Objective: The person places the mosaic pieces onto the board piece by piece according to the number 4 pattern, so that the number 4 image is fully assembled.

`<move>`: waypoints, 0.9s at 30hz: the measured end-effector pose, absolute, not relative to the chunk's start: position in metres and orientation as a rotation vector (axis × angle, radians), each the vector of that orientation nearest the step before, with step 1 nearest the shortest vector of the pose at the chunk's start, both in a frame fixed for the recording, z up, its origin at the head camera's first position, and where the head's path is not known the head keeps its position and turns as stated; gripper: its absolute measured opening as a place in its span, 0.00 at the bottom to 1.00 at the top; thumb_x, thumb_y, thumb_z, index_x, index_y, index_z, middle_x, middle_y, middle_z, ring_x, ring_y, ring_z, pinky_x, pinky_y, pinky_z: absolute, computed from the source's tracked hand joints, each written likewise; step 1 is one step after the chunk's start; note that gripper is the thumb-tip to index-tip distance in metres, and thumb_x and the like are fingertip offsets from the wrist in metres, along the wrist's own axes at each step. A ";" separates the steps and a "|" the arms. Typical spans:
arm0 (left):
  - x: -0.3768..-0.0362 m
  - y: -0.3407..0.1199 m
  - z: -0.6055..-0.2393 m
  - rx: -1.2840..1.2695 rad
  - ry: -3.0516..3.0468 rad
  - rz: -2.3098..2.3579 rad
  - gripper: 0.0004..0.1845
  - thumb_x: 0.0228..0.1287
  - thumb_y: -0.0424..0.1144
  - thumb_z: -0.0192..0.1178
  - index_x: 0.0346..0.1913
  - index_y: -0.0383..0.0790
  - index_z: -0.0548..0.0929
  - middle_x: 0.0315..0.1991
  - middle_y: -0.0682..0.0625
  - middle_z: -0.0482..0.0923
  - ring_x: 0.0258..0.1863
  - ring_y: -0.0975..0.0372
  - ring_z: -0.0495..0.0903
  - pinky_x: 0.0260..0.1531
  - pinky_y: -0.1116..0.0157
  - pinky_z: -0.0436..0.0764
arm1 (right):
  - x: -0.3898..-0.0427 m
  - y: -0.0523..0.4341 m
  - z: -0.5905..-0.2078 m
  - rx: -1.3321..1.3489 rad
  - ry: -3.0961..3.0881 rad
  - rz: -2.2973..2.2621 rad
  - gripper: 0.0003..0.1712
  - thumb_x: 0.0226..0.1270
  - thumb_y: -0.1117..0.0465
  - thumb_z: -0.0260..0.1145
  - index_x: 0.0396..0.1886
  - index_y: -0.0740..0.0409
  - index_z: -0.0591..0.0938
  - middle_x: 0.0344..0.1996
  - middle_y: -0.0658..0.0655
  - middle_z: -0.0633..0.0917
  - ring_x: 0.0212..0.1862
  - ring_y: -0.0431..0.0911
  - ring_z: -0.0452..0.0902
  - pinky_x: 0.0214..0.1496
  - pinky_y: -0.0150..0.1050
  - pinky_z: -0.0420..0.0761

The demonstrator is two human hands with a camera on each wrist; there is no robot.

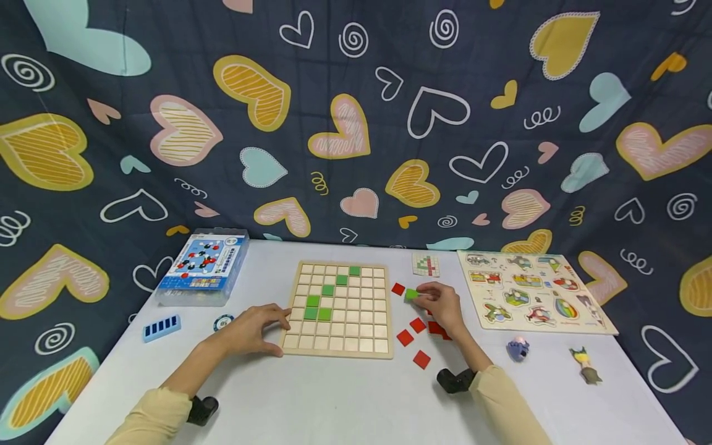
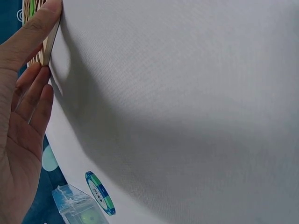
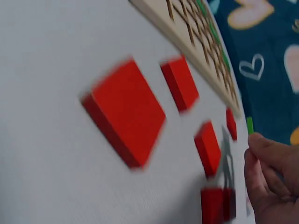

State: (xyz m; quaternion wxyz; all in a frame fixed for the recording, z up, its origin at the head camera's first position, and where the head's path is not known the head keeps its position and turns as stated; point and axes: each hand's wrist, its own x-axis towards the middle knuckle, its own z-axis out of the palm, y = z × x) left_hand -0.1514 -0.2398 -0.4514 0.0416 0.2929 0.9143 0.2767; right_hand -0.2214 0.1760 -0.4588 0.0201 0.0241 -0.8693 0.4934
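A wooden grid board (image 1: 339,309) lies on the white table, with several green tiles (image 1: 318,307) set in a diagonal run. My left hand (image 1: 257,329) rests against the board's left edge (image 2: 50,44), fingers straight, thumb at its near corner. My right hand (image 1: 442,305) is to the right of the board and pinches a green tile (image 1: 411,294) between thumb and fingers; the green tile's edge (image 3: 249,125) shows at the fingertips in the right wrist view. Several red tiles (image 1: 417,324) lie loose on the table around that hand, and the red tiles (image 3: 124,118) fill the right wrist view, blurred.
A pattern card (image 1: 425,264) lies behind the right hand. A picture puzzle board (image 1: 531,290) sits at the right, with two small figures (image 1: 518,349) in front. At the left are a clear plastic box (image 1: 203,266), a blue rack (image 1: 161,327) and a poker chip (image 1: 224,322).
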 end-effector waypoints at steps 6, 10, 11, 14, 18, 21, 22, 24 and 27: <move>-0.151 -0.241 -0.451 0.883 2.782 0.843 0.22 0.42 0.50 0.76 0.42 0.48 0.83 0.59 0.41 0.76 0.56 0.48 0.75 0.57 0.48 0.72 | -0.208 0.153 -0.458 0.068 -2.663 1.587 0.13 0.54 0.71 0.72 0.41 0.64 0.84 0.39 0.60 0.87 0.38 0.49 0.84 0.41 0.35 0.84; -0.151 -0.241 -0.451 0.887 2.792 0.842 0.22 0.42 0.50 0.76 0.42 0.48 0.83 0.58 0.41 0.76 0.56 0.48 0.75 0.57 0.48 0.72 | -0.199 0.140 -0.461 0.122 -2.623 1.635 0.12 0.53 0.72 0.72 0.40 0.63 0.84 0.38 0.59 0.87 0.36 0.47 0.84 0.40 0.33 0.84; -0.151 -0.241 -0.451 0.890 2.794 0.841 0.22 0.42 0.50 0.76 0.42 0.48 0.83 0.58 0.41 0.76 0.56 0.48 0.75 0.57 0.48 0.72 | -0.197 0.137 -0.462 0.153 -2.611 1.648 0.12 0.53 0.72 0.72 0.39 0.64 0.84 0.38 0.59 0.87 0.36 0.47 0.84 0.40 0.33 0.84; -0.151 -0.240 -0.451 0.898 2.798 0.837 0.22 0.42 0.50 0.76 0.41 0.48 0.83 0.58 0.41 0.76 0.56 0.48 0.75 0.57 0.48 0.72 | -0.191 0.127 -0.464 0.254 -2.574 1.679 0.12 0.52 0.73 0.72 0.38 0.65 0.84 0.37 0.59 0.87 0.35 0.47 0.84 0.39 0.33 0.84; -0.151 -0.240 -0.451 0.900 2.792 0.833 0.22 0.42 0.49 0.76 0.41 0.48 0.83 0.58 0.40 0.76 0.56 0.48 0.75 0.57 0.48 0.72 | -0.185 0.113 -0.464 0.325 -2.554 1.705 0.13 0.51 0.74 0.72 0.39 0.66 0.84 0.36 0.59 0.87 0.35 0.48 0.84 0.37 0.34 0.84; -0.151 -0.240 -0.452 0.902 2.790 0.831 0.22 0.42 0.49 0.76 0.41 0.48 0.83 0.58 0.40 0.76 0.56 0.48 0.75 0.58 0.49 0.72 | -0.181 0.102 -0.463 0.353 -2.556 1.708 0.13 0.50 0.74 0.73 0.38 0.67 0.84 0.35 0.60 0.87 0.34 0.49 0.85 0.37 0.34 0.84; -0.151 -0.240 -0.452 0.904 2.789 0.831 0.22 0.42 0.50 0.76 0.41 0.47 0.83 0.58 0.40 0.76 0.56 0.48 0.75 0.58 0.49 0.72 | -0.181 0.098 -0.463 0.370 -2.558 1.708 0.13 0.50 0.74 0.73 0.38 0.67 0.84 0.35 0.60 0.87 0.34 0.49 0.85 0.37 0.34 0.84; -0.152 -0.240 -0.452 0.907 2.788 0.833 0.22 0.42 0.50 0.76 0.41 0.47 0.83 0.58 0.40 0.76 0.56 0.48 0.75 0.57 0.49 0.72 | -0.181 0.091 -0.463 0.408 -2.560 1.707 0.13 0.50 0.74 0.73 0.38 0.67 0.84 0.35 0.61 0.87 0.34 0.50 0.85 0.37 0.34 0.84; -0.152 -0.240 -0.451 0.911 2.787 0.831 0.22 0.42 0.50 0.76 0.41 0.47 0.83 0.58 0.40 0.77 0.56 0.47 0.75 0.57 0.48 0.73 | -0.182 0.083 -0.464 0.471 -2.568 1.705 0.13 0.51 0.74 0.72 0.39 0.67 0.84 0.35 0.62 0.86 0.34 0.50 0.85 0.37 0.34 0.84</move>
